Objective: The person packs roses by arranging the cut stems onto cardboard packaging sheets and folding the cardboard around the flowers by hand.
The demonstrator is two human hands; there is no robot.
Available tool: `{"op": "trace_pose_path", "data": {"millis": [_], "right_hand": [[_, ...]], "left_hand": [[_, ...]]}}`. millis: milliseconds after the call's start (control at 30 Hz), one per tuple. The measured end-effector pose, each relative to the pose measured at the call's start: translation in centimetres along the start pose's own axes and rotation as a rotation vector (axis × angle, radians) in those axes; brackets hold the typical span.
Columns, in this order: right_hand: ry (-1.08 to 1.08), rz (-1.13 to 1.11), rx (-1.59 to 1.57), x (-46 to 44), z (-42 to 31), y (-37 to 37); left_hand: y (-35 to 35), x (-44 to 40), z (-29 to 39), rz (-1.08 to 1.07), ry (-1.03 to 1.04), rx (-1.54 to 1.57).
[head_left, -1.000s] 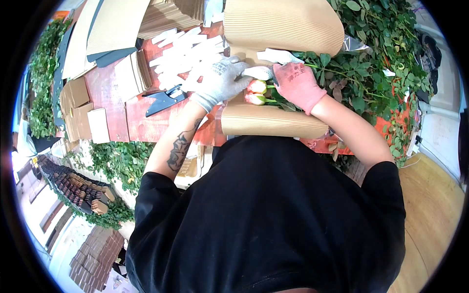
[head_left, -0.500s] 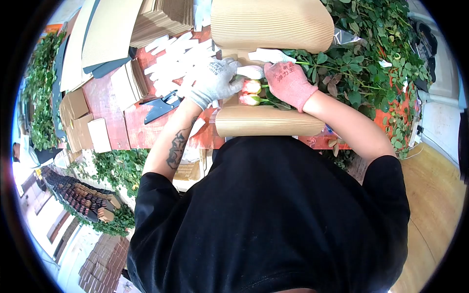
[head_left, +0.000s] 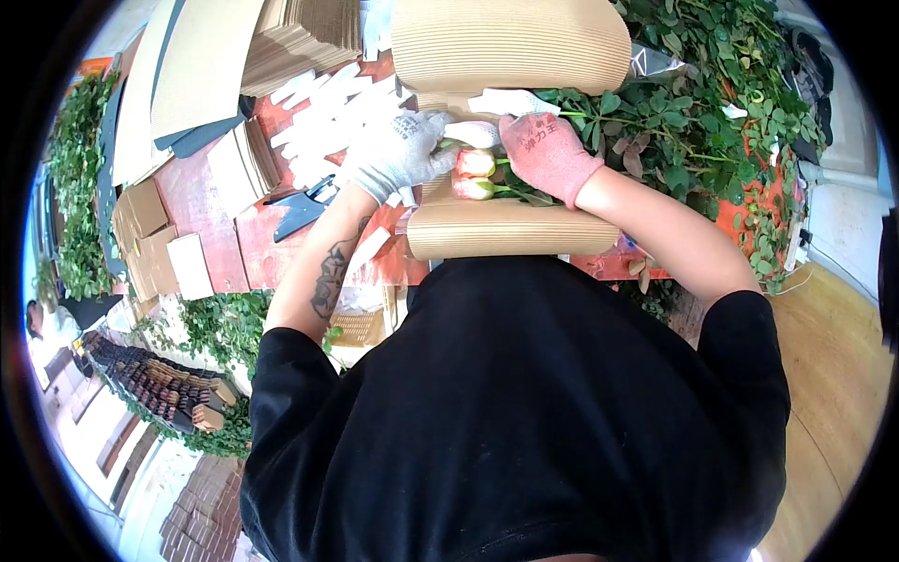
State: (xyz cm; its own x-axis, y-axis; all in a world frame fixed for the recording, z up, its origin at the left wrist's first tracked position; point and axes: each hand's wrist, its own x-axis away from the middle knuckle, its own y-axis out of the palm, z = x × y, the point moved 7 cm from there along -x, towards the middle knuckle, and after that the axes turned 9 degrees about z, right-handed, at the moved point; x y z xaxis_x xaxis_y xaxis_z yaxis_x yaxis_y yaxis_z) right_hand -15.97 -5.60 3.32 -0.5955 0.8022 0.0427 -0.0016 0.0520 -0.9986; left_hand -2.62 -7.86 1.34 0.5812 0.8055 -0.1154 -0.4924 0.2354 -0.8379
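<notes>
Two pink-and-cream roses (head_left: 475,165) lie on corrugated cardboard (head_left: 515,232), their heads toward the left. Just above them is a rose head in a white mesh sleeve (head_left: 471,134), between my hands. My right hand (head_left: 548,157), in a pink glove, is closed at the stem end of that sleeved rose; its fingertips are partly hidden. On the other side my left hand (head_left: 401,150), in a whitish glove, has its fingers pinched together close to the sleeve's tip. Whatever they hold is too small to name. Another white sleeved rose (head_left: 513,101) lies farther up the cardboard.
Loose white sleeves (head_left: 323,117) are heaped beside my left hand, with a dark stapler-like tool (head_left: 304,208) near them. Cardboard sheets (head_left: 304,37) are stacked at the upper left. Leafy rose stems (head_left: 684,122) cover the right side. A rolled cardboard flap (head_left: 510,42) rises behind.
The view has shifted slightly, moving the scene a little left. My left fingers have drawn slightly back from the roses; my right hand stays closed in about the same place.
</notes>
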Motion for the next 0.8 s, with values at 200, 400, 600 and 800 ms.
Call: {"op": "trace_pose_path", "data": {"millis": [200,400,600,800], "right_hand": [[0.016,0.011,-0.049,-0.2,0.2,0.2],[0.026,0.044,-0.049,0.0,0.3,0.3],[0.03,-0.011,-0.094,0.0,0.2,-0.6],[-0.036,0.009,-0.046,0.5,-0.1,-2.3]], "left_hand": [[0.2,0.3,-1.1,0.028,0.03,0.033],[-3.7,1.9,0.5,0.142,0.071,0.24],[-9.8,5.4,-0.8,-0.071,-0.297,-0.126],[-5.2,2.1,6.4,-0.034,0.142,0.327]]}}
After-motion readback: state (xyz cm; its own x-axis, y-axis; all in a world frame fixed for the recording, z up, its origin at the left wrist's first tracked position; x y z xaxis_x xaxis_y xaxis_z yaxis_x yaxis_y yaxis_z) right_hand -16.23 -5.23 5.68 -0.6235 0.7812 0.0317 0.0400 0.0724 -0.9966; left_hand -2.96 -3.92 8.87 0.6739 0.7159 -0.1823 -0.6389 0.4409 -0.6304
